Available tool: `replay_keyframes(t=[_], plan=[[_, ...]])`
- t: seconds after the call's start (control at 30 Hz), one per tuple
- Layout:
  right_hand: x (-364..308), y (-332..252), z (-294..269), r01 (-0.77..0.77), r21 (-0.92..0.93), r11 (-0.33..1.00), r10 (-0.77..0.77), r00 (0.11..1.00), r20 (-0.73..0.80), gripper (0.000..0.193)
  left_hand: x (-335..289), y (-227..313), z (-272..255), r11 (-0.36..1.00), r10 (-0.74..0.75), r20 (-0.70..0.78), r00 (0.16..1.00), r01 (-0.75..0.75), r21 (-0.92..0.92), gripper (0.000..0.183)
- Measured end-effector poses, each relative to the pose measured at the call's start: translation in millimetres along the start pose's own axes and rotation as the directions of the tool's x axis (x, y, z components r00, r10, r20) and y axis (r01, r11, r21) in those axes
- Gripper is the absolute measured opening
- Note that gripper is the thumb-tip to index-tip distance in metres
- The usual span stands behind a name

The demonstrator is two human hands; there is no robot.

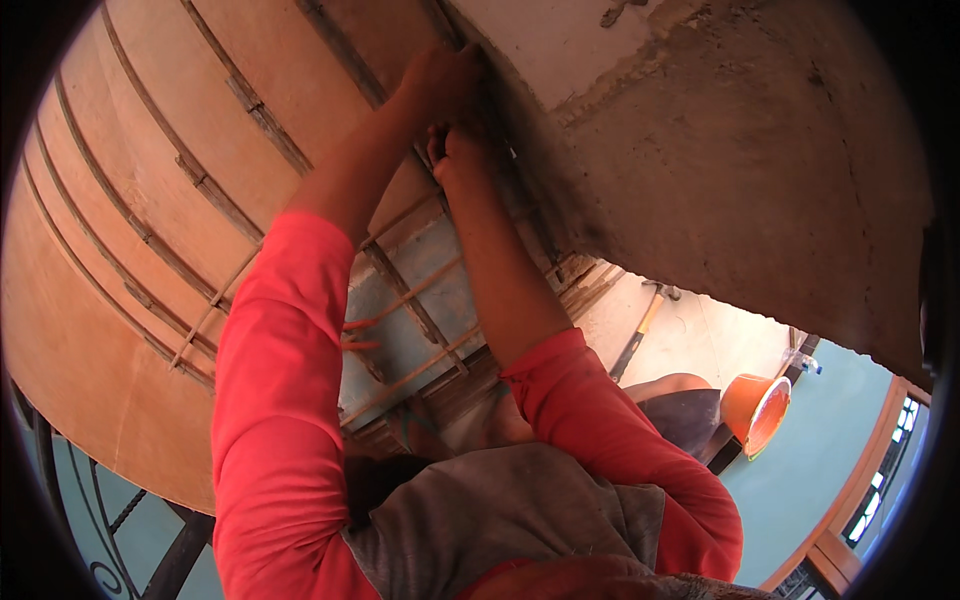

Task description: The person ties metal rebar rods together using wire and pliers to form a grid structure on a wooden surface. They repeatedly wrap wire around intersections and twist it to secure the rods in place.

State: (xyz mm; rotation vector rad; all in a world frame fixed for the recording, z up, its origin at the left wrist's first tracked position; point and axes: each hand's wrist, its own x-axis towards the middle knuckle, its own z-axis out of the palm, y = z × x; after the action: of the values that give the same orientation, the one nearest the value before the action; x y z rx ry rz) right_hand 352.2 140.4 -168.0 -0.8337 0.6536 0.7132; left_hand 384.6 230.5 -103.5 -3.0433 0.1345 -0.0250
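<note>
Both my arms, in red sleeves, reach up over a grid of thin bars laid along a curved tan panel (140, 420). My left hand (445, 80) is closed beside a long dark bar (345, 45), close to the rough concrete edge. Shadow hides what its fingers hold. Just below it, my right hand (458, 155) has its fingers curled in near the same bars; anything in them is too small or dark to make out. Thinner crossbars (410, 295) cross the long bars below my hands.
A rough grey concrete slab (730, 160) fills the upper right. Beyond its lower edge lie a hammer (640, 330) and an orange bucket (755, 410) on its side, near a clear plastic bottle (803, 360). Dark metal railing (120, 520) stands at lower left.
</note>
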Motion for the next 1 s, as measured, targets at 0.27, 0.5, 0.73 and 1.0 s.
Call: replay_keyframes(t=[0.27, 0.5, 0.73, 1.0], plan=[[-0.1, 10.8, -0.3, 0.039, 0.022, 0.999, -0.038, 0.997, -0.067, 0.013, 4.1, 19.0, -12.9, 0.979, -0.158, 0.191, 0.969, 0.179, -0.098, 0.031], [13.3, 17.3, -3.5, 0.124, 0.004, 0.992, -0.124, 0.992, 0.031, 0.007, 8.7, 21.2, 9.1, 0.912, -0.265, 0.074, 0.961, 0.275, -0.304, 0.029], [10.0, 19.7, -8.0, 0.101, -0.003, 0.995, -0.101, 0.995, 0.005, 0.012, 12.0, 18.5, 18.2, 0.876, -0.293, 0.074, 0.953, 0.299, -0.379, 0.034], [12.9, -2.6, -6.9, -0.067, 0.188, 0.98, 0.07, 0.997, -0.012, 0.013, 7.0, -7.6, 11.5, 0.929, -0.001, -0.02, 1.0, -0.006, -0.37, 0.031]])
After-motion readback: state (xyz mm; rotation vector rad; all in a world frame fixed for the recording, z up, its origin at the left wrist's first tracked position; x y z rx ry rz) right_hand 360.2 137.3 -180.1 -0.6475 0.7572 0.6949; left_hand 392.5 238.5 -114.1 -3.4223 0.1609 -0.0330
